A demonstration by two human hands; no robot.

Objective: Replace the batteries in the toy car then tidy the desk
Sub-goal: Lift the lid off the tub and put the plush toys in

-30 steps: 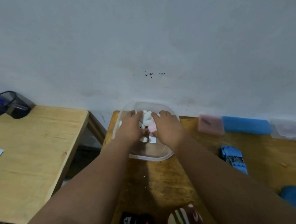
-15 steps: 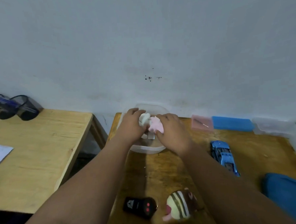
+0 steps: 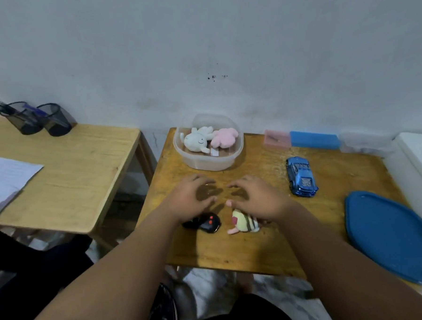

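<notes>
A clear plastic tub (image 3: 225, 159) stands at the back of the small desk (image 3: 270, 232) with a white plush (image 3: 196, 141) and a pink plush (image 3: 224, 137) inside. My left hand (image 3: 193, 197) and my right hand (image 3: 254, 196) hover over the desk in front of the tub, fingers spread, holding nothing. Just below my left hand lies a black remote (image 3: 207, 223). A striped plush (image 3: 244, 223) lies partly under my right hand. The blue toy car (image 3: 300, 176) rests on the desk to the right.
A blue lid (image 3: 390, 236) lies at the desk's right front. Against the wall sit a pink box (image 3: 276, 138), a blue case (image 3: 314, 139) and a clear box (image 3: 365, 142). A second table (image 3: 66, 172) at left holds pen cups (image 3: 40, 118) and paper (image 3: 4, 178).
Both hands have let go of the white and pink plushes in the tub and drawn back toward me, now over the desk above the remote and striped plush.
</notes>
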